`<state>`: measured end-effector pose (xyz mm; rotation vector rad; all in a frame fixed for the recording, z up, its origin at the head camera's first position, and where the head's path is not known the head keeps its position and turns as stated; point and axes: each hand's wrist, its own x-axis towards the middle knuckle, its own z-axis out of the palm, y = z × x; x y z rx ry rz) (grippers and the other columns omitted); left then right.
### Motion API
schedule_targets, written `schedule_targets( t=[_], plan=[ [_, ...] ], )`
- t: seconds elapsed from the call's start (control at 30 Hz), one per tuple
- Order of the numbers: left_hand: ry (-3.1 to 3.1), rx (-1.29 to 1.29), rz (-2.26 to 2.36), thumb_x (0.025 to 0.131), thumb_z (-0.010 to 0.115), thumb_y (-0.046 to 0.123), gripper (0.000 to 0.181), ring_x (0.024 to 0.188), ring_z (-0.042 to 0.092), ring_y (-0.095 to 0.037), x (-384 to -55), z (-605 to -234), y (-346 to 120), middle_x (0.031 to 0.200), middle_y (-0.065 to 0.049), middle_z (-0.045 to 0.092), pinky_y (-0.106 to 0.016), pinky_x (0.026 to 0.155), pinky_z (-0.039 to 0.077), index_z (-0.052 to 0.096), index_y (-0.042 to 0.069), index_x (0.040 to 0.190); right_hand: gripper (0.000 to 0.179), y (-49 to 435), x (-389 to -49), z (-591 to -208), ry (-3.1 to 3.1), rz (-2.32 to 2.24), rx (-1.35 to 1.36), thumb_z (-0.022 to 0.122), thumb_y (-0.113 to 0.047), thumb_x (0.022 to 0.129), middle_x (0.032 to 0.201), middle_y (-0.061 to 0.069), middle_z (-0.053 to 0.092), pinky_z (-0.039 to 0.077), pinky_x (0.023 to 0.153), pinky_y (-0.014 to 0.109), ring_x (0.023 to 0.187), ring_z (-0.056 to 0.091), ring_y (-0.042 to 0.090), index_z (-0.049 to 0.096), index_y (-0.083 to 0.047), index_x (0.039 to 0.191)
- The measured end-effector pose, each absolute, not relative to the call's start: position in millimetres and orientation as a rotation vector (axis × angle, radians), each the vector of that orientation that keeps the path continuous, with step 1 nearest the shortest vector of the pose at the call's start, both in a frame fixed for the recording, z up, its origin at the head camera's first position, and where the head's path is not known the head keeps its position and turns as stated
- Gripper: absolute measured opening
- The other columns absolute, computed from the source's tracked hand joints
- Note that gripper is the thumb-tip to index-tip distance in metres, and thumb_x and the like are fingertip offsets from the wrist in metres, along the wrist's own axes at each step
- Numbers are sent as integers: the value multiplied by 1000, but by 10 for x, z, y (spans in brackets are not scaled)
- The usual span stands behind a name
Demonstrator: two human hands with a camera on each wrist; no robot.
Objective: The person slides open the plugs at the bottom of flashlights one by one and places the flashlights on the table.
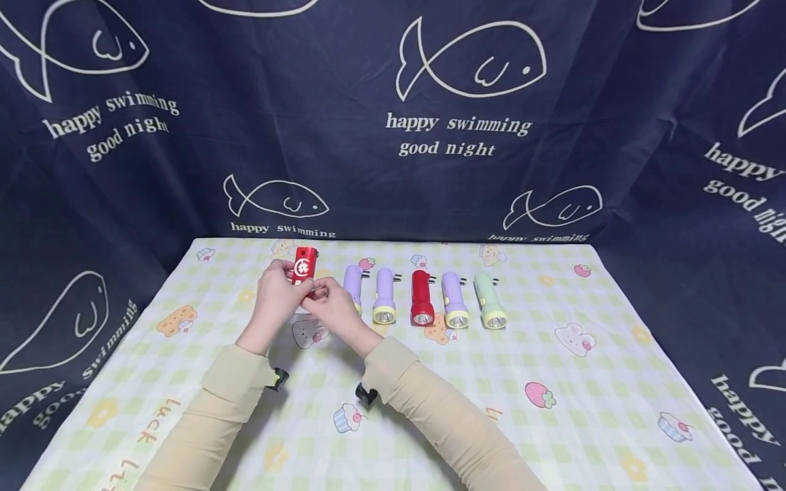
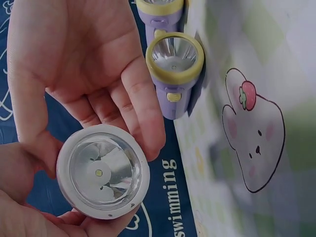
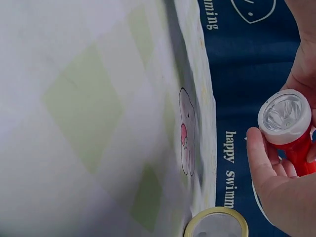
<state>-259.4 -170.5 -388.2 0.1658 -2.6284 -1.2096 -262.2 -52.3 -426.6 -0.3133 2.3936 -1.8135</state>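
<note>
A red flashlight (image 1: 304,263) with a white logo is held up at the left of the row. My left hand (image 1: 275,292) grips its body. Against its lower end, my right hand (image 1: 333,304) has its thumb and fingers about the head. The left wrist view shows the white-rimmed lens (image 2: 101,171) facing the camera, between both hands. Over in the right wrist view, the red body behind the white head (image 3: 285,117) is partly covered by fingers. Nearest the right hand stands a purple flashlight (image 1: 353,281), its lower part partly hidden by that hand.
Along the row to the right are another purple flashlight (image 1: 385,286), a red one (image 1: 421,290), a third purple one (image 1: 453,290) and a green one (image 1: 486,293), plug prongs sticking out. A checked cloth (image 1: 430,395) covers the table; a dark blue curtain (image 1: 368,170) hangs behind.
</note>
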Motion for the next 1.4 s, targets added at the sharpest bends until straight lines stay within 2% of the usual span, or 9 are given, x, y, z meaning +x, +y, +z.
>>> schedule_targets(
  t=[0.23,0.37,0.53,0.6,0.73,0.83,1.03,1.17,1.4],
  plan=[
    [-2631,141,-1220,81,69,20,49,90,56,-30,-2578,-3850,-1673,101,-21,60,-36,74,48,50,-7,118,36,-468,-2618,-4202,2415,-1787,-242,71,-30,80,88,-2,61,49,72,19,76,58,5,57,-10,107],
    [-2639,114,-1257,82,69,22,50,87,57,-28,-2577,-3806,-1664,103,-20,61,-31,71,47,51,-5,119,37,-418,-2608,-4145,2353,-1847,-228,72,-28,79,88,-1,61,48,74,19,78,56,6,57,-8,107],
    [-2669,85,-1340,84,67,26,49,88,59,-26,-2620,-3748,-1691,107,-18,60,-25,68,48,50,-4,120,36,-366,-2599,-4119,2284,-1909,-260,72,-20,79,91,3,62,52,72,20,80,59,9,55,-5,107],
    [-2667,78,-1409,86,65,25,48,93,57,-27,-2652,-3727,-1705,109,-19,58,-25,71,48,49,-4,121,36,-347,-2594,-4116,2297,-1897,-287,72,-19,80,92,5,62,53,72,19,82,60,11,54,-4,108],
    [-2647,81,-1612,88,62,23,47,93,53,-23,-2712,-3688,-1730,109,-18,54,-22,67,51,46,-5,123,39,-303,-2573,-4101,2322,-1870,-325,72,-18,80,95,5,63,52,73,19,85,61,14,54,-4,110],
    [-2643,96,-1770,90,59,24,49,93,52,-21,-2736,-3644,-1740,111,-17,51,-26,65,55,43,-4,127,39,-265,-2549,-4072,2308,-1874,-340,72,-19,80,97,5,62,52,74,21,86,62,15,53,-6,112],
    [-2623,79,-1969,91,57,24,53,94,55,-21,-2769,-3560,-1742,110,-14,49,-34,72,58,38,-4,132,39,-194,-2523,-4055,2282,-1876,-362,72,-15,81,97,7,61,51,72,21,86,62,17,52,-5,112],
    [-2616,49,-2023,90,58,22,52,89,54,-19,-2793,-3556,-1754,106,-13,48,-36,70,58,38,-2,131,39,-152,-2507,-4064,2267,-1865,-378,71,-13,81,98,10,60,51,73,21,87,61,18,51,-3,114],
    [-2609,-2,-2115,90,58,16,44,91,54,-25,-2798,-3597,-1744,110,-14,50,-44,71,58,38,2,126,42,-67,-2500,-4096,2267,-1824,-384,72,-15,82,102,12,61,52,76,22,90,62,19,51,-3,116]
  ],
)
